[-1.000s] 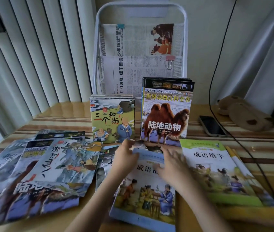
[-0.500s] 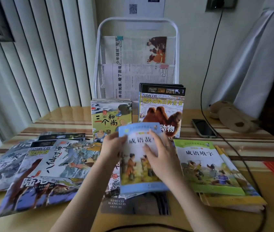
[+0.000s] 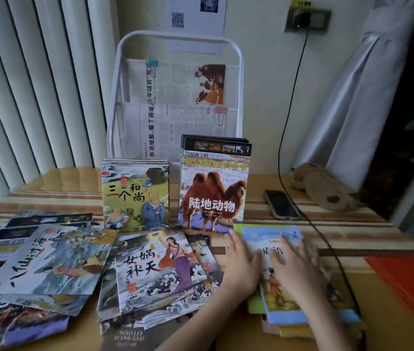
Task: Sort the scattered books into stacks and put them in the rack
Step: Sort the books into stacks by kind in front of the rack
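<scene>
A light-blue picture book (image 3: 271, 236) lies on top of a stack of similar books (image 3: 302, 328) at the right of the table. My left hand (image 3: 241, 262) rests flat on its left edge and my right hand (image 3: 294, 264) presses flat on its cover. A white wire rack (image 3: 240, 79) at the back holds newspapers. Two upright stacks lean in front of it: the monk book (image 3: 135, 193) and the camel book (image 3: 213, 191). Loose books lie scattered at the left, among them a woman-in-purple cover (image 3: 155, 264) and a grey-blue cover (image 3: 49, 259).
A phone (image 3: 280, 205) lies at the back right, with a black cable (image 3: 289, 122) running from a wall socket across the table. Brown slippers (image 3: 324, 186) sit behind it. A red sheet (image 3: 408, 282) lies at the far right. Blinds hang on the left.
Both hands lifted the light-blue book from the middle pile, carried it right and laid it on the right stack. The woman-in-purple cover now shows in the middle.
</scene>
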Tool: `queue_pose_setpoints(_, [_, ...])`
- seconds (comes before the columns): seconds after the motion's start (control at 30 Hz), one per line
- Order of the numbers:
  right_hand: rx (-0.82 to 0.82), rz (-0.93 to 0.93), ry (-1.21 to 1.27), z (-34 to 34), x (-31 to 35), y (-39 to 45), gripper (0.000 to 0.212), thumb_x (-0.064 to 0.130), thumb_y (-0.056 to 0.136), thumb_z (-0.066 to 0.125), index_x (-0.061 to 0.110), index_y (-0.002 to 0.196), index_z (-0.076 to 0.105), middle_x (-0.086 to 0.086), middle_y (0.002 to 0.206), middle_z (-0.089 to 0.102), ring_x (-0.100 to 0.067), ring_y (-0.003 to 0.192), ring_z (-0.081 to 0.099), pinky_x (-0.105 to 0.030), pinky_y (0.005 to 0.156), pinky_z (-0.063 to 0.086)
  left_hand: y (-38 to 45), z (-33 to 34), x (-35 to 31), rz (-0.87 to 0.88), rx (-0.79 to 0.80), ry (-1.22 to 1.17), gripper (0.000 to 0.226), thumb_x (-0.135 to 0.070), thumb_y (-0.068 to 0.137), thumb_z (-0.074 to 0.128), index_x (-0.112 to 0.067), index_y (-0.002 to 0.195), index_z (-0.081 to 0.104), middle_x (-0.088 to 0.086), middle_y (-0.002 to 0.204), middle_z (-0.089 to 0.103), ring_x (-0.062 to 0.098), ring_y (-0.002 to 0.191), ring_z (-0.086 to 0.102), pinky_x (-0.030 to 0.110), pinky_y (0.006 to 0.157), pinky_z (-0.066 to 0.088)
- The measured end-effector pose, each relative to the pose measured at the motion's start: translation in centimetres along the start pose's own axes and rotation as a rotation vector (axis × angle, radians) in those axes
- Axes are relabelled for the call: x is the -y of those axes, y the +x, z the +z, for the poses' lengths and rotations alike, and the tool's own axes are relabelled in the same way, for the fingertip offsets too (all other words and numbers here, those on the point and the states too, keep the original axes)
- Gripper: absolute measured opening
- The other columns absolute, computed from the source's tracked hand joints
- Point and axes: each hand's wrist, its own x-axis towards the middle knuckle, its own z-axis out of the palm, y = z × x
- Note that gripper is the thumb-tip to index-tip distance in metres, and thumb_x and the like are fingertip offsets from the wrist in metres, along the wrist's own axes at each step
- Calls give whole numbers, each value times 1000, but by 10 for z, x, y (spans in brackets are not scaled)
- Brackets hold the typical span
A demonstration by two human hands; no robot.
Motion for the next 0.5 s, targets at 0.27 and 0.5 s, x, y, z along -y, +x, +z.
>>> queue_pose_setpoints(0.27, [-6, 100, -68, -3, 7, 4, 60, 59, 94, 12, 39, 148, -3, -6, 159, -7, -37, 144, -5, -60, 113, 8, -2, 8, -17, 61, 141, -92, 77, -32, 100, 40, -9, 148, -15, 4, 157, -18, 16, 145, -13, 29, 117, -2])
queue_pose_setpoints(0.5, [-318, -344, 283, 8, 46, -19, 41, 23, 97, 45, 20, 138, 43, -5, 153, 27, -25, 144, 18, -55, 115, 13, -19, -60, -2, 233, -39, 330, 59, -27, 102, 34, -12, 152, 6, 7, 158, 16, 29, 146, -7, 36, 117, -3])
